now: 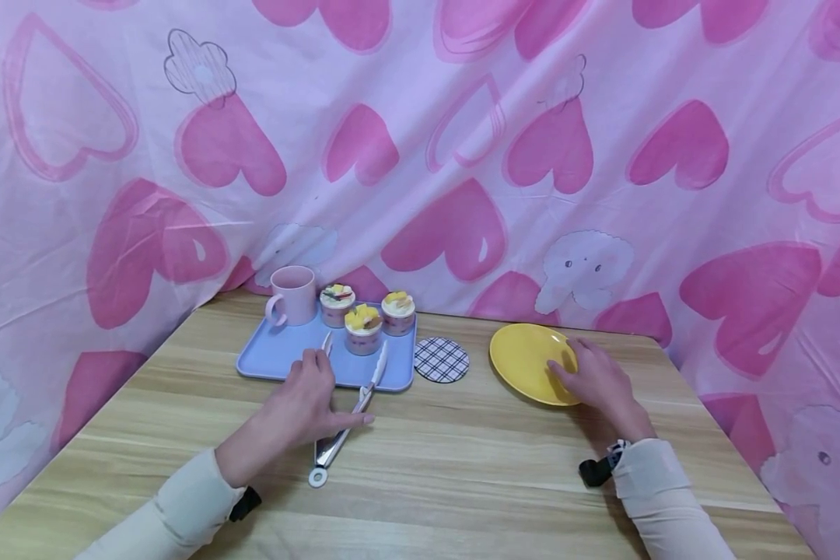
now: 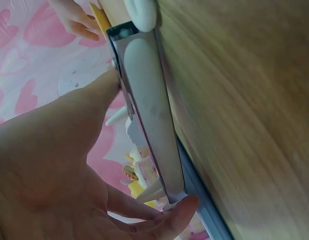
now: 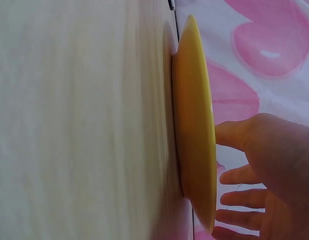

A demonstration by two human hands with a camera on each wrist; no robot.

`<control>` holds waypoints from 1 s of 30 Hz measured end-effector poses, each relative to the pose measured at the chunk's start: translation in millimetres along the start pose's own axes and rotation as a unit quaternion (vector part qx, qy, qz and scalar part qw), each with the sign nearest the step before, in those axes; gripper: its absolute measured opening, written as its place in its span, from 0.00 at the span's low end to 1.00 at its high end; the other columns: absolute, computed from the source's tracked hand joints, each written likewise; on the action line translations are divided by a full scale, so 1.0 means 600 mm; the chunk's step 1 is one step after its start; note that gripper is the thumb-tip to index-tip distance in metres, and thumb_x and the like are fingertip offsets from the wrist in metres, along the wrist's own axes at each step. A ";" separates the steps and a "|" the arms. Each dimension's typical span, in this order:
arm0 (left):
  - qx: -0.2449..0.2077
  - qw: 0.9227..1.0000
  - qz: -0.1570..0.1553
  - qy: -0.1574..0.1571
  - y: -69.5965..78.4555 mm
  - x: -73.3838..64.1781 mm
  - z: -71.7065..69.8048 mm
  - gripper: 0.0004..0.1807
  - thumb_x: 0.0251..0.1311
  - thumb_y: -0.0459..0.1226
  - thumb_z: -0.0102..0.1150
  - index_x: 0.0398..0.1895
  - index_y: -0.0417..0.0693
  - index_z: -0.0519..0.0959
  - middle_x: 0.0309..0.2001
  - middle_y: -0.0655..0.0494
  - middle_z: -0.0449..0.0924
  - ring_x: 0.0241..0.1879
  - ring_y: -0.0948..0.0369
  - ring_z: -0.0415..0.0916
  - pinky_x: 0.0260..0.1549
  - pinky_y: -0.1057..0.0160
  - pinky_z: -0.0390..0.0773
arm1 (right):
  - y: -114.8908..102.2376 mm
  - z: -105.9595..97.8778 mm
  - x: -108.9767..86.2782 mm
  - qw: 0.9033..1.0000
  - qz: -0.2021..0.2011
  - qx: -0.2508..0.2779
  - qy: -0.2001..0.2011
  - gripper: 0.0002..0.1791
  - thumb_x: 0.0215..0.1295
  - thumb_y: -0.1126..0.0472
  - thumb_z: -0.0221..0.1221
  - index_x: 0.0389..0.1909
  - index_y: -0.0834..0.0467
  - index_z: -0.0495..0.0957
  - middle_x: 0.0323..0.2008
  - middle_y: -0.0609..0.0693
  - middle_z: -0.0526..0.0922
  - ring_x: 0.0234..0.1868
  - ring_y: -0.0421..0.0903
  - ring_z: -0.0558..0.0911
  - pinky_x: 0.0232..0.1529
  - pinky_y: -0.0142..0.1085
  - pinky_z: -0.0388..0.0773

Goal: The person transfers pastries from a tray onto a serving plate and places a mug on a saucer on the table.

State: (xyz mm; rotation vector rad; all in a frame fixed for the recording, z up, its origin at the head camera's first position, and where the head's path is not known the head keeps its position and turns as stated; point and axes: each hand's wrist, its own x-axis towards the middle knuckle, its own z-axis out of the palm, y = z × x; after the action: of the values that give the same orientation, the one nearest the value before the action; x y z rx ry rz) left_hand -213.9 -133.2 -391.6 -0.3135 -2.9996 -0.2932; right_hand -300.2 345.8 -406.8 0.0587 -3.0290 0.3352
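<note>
My left hand (image 1: 301, 404) is over a pair of metal tongs (image 1: 334, 445) with white tips and a ring at the near end. Its thumb stretches across the tongs while the fingers bend down at their other arm. In the left wrist view, the fingertips overlap the far part of the tongs (image 2: 149, 95). The spread tips of the tongs reach over a blue tray (image 1: 266, 364). At the right, my right hand (image 1: 600, 379) is at the right rim of a yellow plate (image 1: 528, 362). Its fingers are straight and spread in the right wrist view, with the thumb at the plate's edge (image 3: 194, 115).
On the tray stand a pink mug (image 1: 295, 297) and three dessert cups, one (image 1: 362, 330) in front of the other two. A round checked coaster (image 1: 442, 360) lies between tray and plate. A pink heart-print cloth (image 1: 420, 117) hangs behind the wooden table (image 1: 462, 482).
</note>
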 end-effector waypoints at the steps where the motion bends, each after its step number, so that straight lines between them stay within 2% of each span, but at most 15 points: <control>1: 0.002 1.000 0.000 0.000 0.000 0.000 0.000 0.68 0.37 0.78 0.64 0.61 0.25 0.64 0.51 0.34 0.69 0.37 0.50 0.71 0.35 0.54 0.84 | 0.002 0.000 0.000 1.000 0.000 0.001 0.000 0.46 0.68 0.35 0.55 0.73 0.65 0.61 0.70 0.70 0.64 0.69 0.71 0.65 0.64 0.68 0.64; 6: -0.001 1.000 -0.008 -0.016 0.004 0.000 -0.001 0.67 0.39 0.75 0.66 0.62 0.23 0.64 0.47 0.34 0.70 0.33 0.51 0.71 0.32 0.56 0.82 | 0.015 -0.003 0.001 1.000 0.010 0.019 -0.010 0.45 0.69 0.36 0.56 0.74 0.65 0.60 0.70 0.70 0.64 0.68 0.71 0.64 0.64 0.68 0.64; 9: -0.013 0.999 -0.024 -0.043 0.005 0.003 -0.004 0.69 0.40 0.74 0.66 0.66 0.21 0.60 0.45 0.33 0.74 0.32 0.52 0.73 0.34 0.55 0.83 | 0.022 -0.004 0.002 0.999 0.021 0.037 -0.019 0.43 0.70 0.40 0.56 0.74 0.64 0.59 0.70 0.70 0.63 0.69 0.71 0.63 0.65 0.67 0.64; 11: -0.025 0.997 -0.038 -0.064 0.005 0.006 -0.005 0.71 0.41 0.74 0.67 0.69 0.21 0.57 0.42 0.35 0.77 0.31 0.54 0.74 0.31 0.57 0.82 | 0.026 -0.004 0.002 0.998 0.025 0.046 -0.023 0.42 0.71 0.41 0.56 0.75 0.64 0.59 0.70 0.70 0.64 0.68 0.71 0.64 0.65 0.67 0.64; 14: -0.055 0.992 -0.064 -0.093 0.003 0.010 -0.005 0.72 0.41 0.72 0.69 0.72 0.23 0.54 0.34 0.41 0.77 0.27 0.56 0.75 0.24 0.62 0.77 | 0.033 -0.003 0.003 0.998 0.028 0.054 -0.026 0.40 0.72 0.44 0.55 0.74 0.65 0.59 0.69 0.71 0.65 0.67 0.71 0.66 0.65 0.66 0.65; 16: -0.073 0.989 -0.075 -0.103 0.000 0.010 -0.005 0.69 0.42 0.70 0.70 0.71 0.24 0.56 0.30 0.45 0.75 0.25 0.58 0.75 0.21 0.64 0.74 | 0.038 -0.001 0.005 0.998 0.026 0.055 -0.024 0.39 0.72 0.45 0.55 0.74 0.67 0.59 0.69 0.72 0.65 0.67 0.72 0.66 0.65 0.66 0.64; 20: -0.095 0.987 -0.082 -0.099 -0.009 0.008 -0.003 0.59 0.45 0.66 0.73 0.64 0.27 0.63 0.30 0.47 0.73 0.25 0.58 0.74 0.21 0.65 0.74 | 0.046 0.002 0.009 0.998 0.019 0.056 -0.017 0.38 0.73 0.47 0.54 0.72 0.69 0.61 0.68 0.73 0.66 0.67 0.72 0.66 0.66 0.66 0.64; 23: -0.094 0.989 -0.073 -0.084 -0.015 0.008 -0.002 0.51 0.46 0.63 0.73 0.56 0.29 0.68 0.31 0.46 0.72 0.26 0.57 0.73 0.22 0.64 0.75 | 0.051 0.004 0.010 0.998 0.010 0.058 -0.011 0.36 0.73 0.48 0.54 0.71 0.71 0.62 0.67 0.74 0.67 0.66 0.72 0.67 0.65 0.66 0.64; 26: -0.085 0.991 -0.065 -0.076 -0.020 0.010 -0.003 0.46 0.47 0.62 0.73 0.52 0.31 0.71 0.32 0.46 0.73 0.29 0.56 0.72 0.25 0.62 0.75 | 0.053 0.004 0.010 0.998 0.002 0.068 -0.007 0.33 0.73 0.52 0.54 0.70 0.71 0.64 0.63 0.72 0.71 0.60 0.68 0.71 0.62 0.64 0.69; 30: -0.082 0.993 -0.054 -0.064 -0.028 0.010 -0.003 0.42 0.46 0.60 0.74 0.47 0.32 0.72 0.32 0.46 0.72 0.30 0.55 0.71 0.27 0.60 0.75 | 0.056 0.005 0.009 0.997 -0.002 0.081 -0.006 0.30 0.73 0.57 0.54 0.70 0.70 0.65 0.59 0.69 0.74 0.51 0.60 0.73 0.53 0.55 0.76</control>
State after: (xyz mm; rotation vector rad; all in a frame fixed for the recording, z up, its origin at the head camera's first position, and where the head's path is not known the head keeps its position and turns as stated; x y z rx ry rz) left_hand -223.0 -148.3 -392.1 -0.1921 -3.1304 -0.5522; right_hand -307.2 377.8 -416.3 0.0779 -3.0064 0.5802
